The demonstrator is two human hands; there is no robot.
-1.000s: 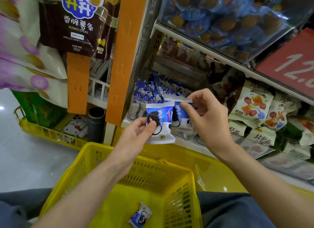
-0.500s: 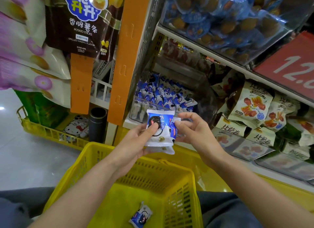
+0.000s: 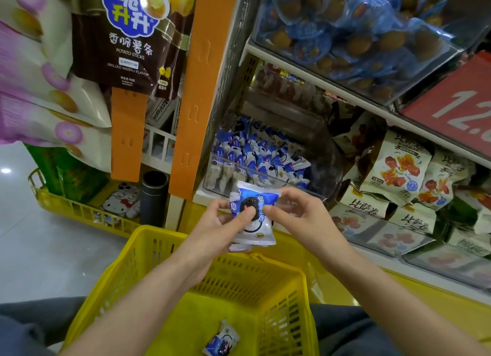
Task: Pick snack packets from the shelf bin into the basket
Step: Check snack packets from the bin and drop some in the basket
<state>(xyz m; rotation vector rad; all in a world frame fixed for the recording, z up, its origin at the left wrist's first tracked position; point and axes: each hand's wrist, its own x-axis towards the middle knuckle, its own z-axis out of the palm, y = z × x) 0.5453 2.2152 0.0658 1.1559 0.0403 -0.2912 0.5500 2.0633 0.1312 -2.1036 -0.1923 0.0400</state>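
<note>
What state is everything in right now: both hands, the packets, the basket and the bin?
Left hand, gripping the held packets, thumb on top.
Right hand, pinching their right edge.
Held packets, stacked, sealed, not yet in the basket.
Basket, upright, holding one loose packet.
Loose packet, lying on the basket floor.
Bin, open-topped, partly full of packets.

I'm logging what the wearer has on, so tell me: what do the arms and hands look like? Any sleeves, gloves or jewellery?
The left forearm and right forearm are bare as far as the picture shows them, with no sleeve in view. The left hand and right hand are ungloved. No ring, watch or bracelet shows on the wrists or the visible fingers.
</note>
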